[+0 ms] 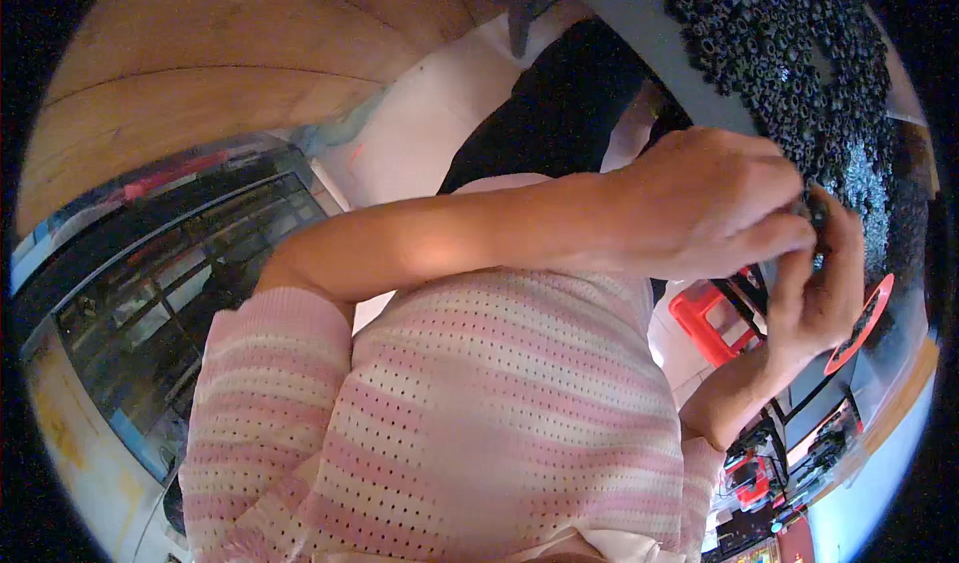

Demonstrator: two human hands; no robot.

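Observation:
At the right of the head view my two hands meet over the near edge of a grey table (689, 63). My left hand (724, 203) reaches across my body, its fingers closed and pinching. My right hand (819, 288) is curled up against it, fingertips closed around a small dark part (817, 215) that shows only partly between the hands. Fingers hide most of that part, so its exact kind is unclear. Just beyond the hands lies a large heap of small black ring-shaped parts (779, 53), each with a hole through it.
A red-rimmed round container (861, 325) sits beside my right wrist. Below the table stands a red plastic stool (711, 321). To the left are a wooden panel (220, 53) and a dark glass-fronted cabinet (170, 303). My dark-trousered leg (554, 103) extends beside the table.

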